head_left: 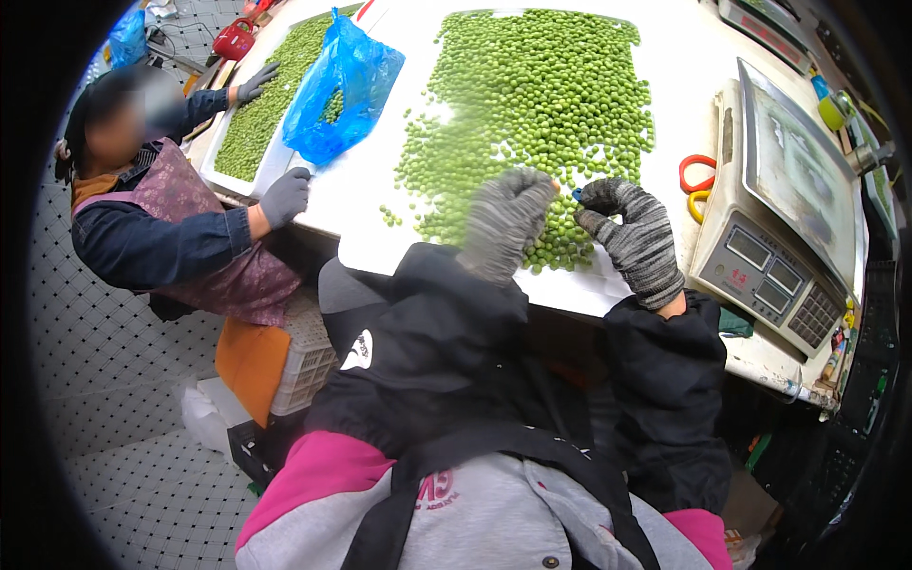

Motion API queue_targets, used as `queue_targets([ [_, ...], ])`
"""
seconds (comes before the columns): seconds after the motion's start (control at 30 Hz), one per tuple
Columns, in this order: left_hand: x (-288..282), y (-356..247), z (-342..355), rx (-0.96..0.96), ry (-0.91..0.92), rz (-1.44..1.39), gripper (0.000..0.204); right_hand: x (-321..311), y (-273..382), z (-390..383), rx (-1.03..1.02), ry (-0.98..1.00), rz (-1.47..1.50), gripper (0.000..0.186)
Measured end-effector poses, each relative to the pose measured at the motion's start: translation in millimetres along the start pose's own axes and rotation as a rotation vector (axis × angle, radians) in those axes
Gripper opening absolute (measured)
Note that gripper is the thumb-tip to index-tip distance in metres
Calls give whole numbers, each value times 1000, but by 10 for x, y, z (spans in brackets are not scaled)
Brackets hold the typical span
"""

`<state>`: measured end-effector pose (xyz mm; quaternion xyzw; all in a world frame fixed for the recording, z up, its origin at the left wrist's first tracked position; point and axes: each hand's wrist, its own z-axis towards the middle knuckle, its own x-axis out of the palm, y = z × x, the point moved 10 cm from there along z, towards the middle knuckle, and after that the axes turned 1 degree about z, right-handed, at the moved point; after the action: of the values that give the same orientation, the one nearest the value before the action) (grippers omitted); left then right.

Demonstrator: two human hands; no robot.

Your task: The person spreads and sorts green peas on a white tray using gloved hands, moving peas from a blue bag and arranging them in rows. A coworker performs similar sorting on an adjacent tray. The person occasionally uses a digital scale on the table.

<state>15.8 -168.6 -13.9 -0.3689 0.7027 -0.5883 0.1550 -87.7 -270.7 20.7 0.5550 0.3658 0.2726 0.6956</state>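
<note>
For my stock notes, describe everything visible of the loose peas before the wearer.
The loose peas are round, green, smooth-looking, spread on a white surface, crowded at the far side, sparser with white gaps toward the left. The left grip hides some; the right grip is by their near right edge; contact is unclear.

Bright; tabletop (pixel 366 204) glares white; left hand (pixel 506 225) blurred; edges bowed, dark.

The left forearm (pixel 427 328) angles inward, dark-sleeved; the left hand (pixel 508 223), gloved and slightly blurred, has its fingers curled; the right forearm (pixel 665 394) extends forward; the gloved right hand (pixel 632 233) bends its fingers leftward, bare wrist (pixel 674 306) showing above the cuff.
</note>
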Motion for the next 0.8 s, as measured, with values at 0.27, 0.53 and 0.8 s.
queue_targets([
  [0.27,-354,-153,-273,-11,186,-681,13,-97,133,18,-234,-119,-548,19],
  [0.53,-289,359,-954,-327,369,-767,21,228,35,7,-267,68,-690,15],
  [0.8,-152,698,-1276,-433,414,-480,12,560,-134,43,-178,250,-968,19],
])
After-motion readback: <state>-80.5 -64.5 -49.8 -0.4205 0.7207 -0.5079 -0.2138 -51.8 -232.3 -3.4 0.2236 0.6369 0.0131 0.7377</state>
